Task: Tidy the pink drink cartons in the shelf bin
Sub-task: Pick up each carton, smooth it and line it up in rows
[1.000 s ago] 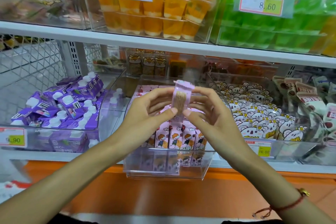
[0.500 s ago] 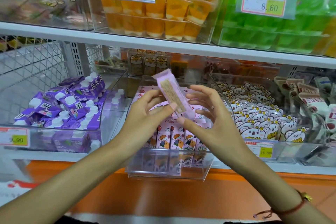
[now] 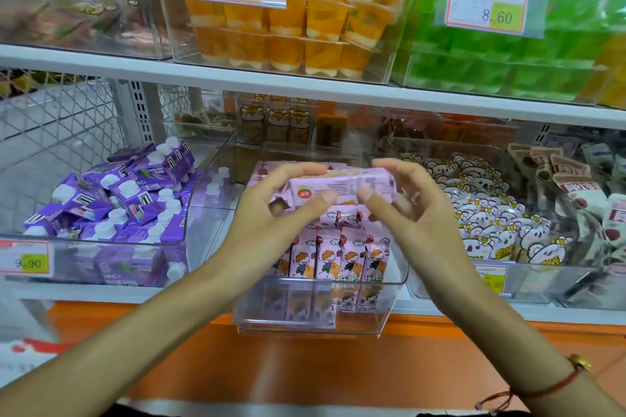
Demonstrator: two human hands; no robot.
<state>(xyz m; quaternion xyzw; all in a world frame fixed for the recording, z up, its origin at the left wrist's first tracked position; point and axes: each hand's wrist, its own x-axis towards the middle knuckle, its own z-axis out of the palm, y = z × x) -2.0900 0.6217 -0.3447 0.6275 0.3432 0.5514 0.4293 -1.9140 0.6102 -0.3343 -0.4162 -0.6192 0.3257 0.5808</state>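
Observation:
A pink drink carton [image 3: 342, 187] lies sideways in the air above the clear shelf bin [image 3: 315, 315]. My left hand [image 3: 271, 213] pinches its left end between thumb and fingers. My right hand [image 3: 410, 210] holds its right end the same way, thumb at the front. Below them, a row of upright pink cartons [image 3: 338, 257] with a cartoon child stands at the bin's front. More pink cartons lie behind, partly hidden by my hands.
A bin of purple cartons [image 3: 111, 200] with white caps sits to the left. A bin of bear-print snack packs [image 3: 501, 223] sits to the right. The white upper shelf [image 3: 305, 85] carries orange and green jelly cups. An orange base panel runs below.
The held carton has turned from upright, through a tilt, to lying flat and has dropped lower toward the bin. Both hands moved down with it.

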